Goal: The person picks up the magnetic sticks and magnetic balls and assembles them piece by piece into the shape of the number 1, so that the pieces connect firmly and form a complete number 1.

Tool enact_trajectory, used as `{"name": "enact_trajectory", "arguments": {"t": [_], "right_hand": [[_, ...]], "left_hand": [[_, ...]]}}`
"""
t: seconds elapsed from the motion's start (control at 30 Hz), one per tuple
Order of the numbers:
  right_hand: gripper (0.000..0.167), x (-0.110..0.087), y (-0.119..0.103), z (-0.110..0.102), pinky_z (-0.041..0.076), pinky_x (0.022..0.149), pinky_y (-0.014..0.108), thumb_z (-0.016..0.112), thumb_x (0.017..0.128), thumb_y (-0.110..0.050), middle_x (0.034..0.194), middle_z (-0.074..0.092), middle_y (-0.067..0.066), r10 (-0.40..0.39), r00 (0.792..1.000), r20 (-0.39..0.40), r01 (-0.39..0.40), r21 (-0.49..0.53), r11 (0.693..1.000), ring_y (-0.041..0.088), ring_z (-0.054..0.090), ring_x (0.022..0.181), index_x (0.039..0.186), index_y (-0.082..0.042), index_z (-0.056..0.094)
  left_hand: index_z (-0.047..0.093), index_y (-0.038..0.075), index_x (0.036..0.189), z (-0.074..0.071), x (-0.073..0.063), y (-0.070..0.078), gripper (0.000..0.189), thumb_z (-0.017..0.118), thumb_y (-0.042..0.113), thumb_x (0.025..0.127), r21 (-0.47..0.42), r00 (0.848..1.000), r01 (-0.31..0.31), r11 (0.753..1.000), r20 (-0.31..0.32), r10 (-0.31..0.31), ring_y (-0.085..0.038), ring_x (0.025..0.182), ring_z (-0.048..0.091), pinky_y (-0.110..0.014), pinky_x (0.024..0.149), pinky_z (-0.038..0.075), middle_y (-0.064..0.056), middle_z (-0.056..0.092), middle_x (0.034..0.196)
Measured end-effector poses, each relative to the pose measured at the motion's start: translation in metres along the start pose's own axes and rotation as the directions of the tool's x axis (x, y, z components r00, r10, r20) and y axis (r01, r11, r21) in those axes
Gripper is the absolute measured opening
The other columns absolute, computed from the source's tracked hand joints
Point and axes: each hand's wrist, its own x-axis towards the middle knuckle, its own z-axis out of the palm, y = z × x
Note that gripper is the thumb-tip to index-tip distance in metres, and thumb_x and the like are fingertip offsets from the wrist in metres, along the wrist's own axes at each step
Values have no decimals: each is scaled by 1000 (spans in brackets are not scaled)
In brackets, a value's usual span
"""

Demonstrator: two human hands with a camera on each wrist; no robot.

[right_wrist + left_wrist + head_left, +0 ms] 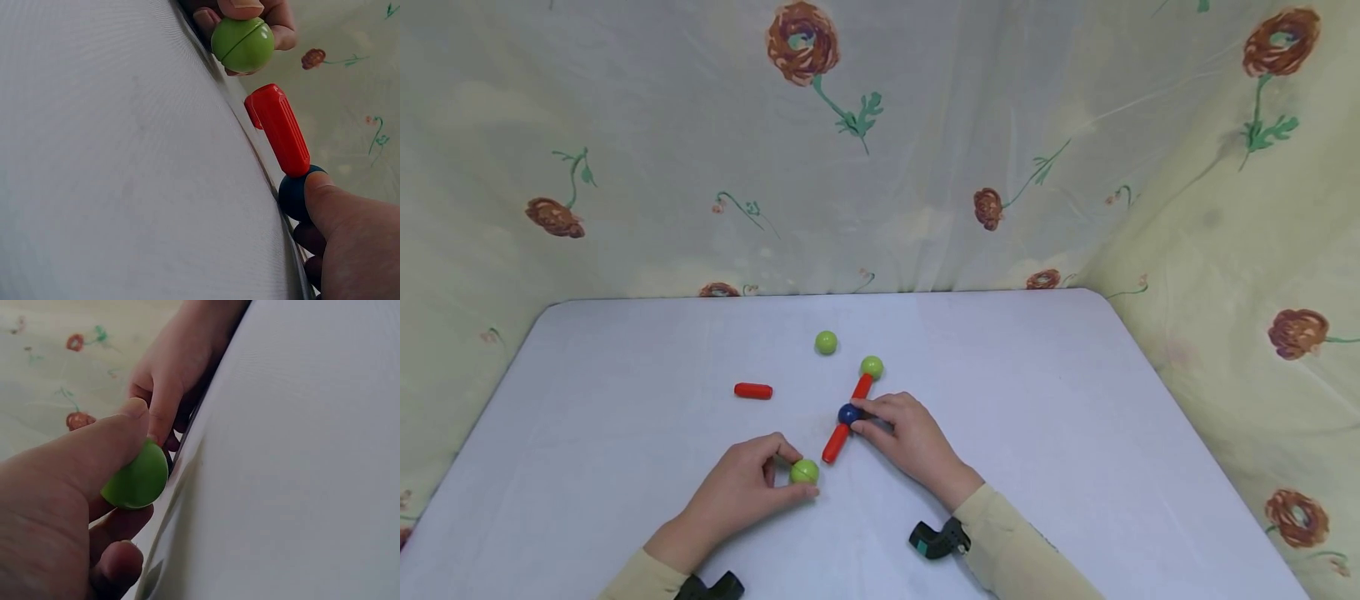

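Observation:
My left hand [741, 483] pinches a green ball [804, 472] between thumb and fingers; a thin seam line runs across the ball in the right wrist view. With thumb and fingertips, my right hand [917, 442] grips a dark blue ball [848, 414]. Red rods stick out from opposite sides of the blue ball. The nearer red rod [835, 444] points toward the held green ball, with a gap between them. At the end of the farther red rod [862, 386] sits another green ball [872, 367]. In the left wrist view, my left fingers partly cover the green ball [139, 478].
A loose red rod [753, 391] lies left of the joined pieces. Farther back on the white table [1037, 375] is a separate green ball [826, 342]. Flowered cloth [910, 125] hangs behind the table and at its sides. Each wrist carries a black device [940, 539].

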Motion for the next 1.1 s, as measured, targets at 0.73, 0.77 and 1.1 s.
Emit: {"name": "enact_trajectory", "arguments": {"t": [0.73,0.77,1.1], "right_hand": [[40,1,-1,0,49,84,28,72,91,-35,112,69,-10,-1,1000,-6,1,-5,1000,5,54,101,129,-24,68],[40,2,-1,0,49,84,28,72,91,-35,112,69,-10,-5,1000,-7,5,-4,1000,5,54,100,129,-24,68],[40,0,-2,0,49,83,27,73,90,-35,111,69,-11,21,1000,-2,-21,4,1000,3,54,100,128,-25,68]], "left_hand": [[64,32,93,13,3,4,43,77,66,70,56,990,-129,990,-46,131,-2,62,47,-21,58,43,24,62,90],[64,32,94,13,3,4,43,77,66,70,59,991,-125,990,-49,128,-2,63,47,-21,58,43,25,62,90],[62,33,94,15,2,8,38,82,56,71,77,991,-124,989,-45,128,-2,67,47,-22,60,43,25,60,90]]}}
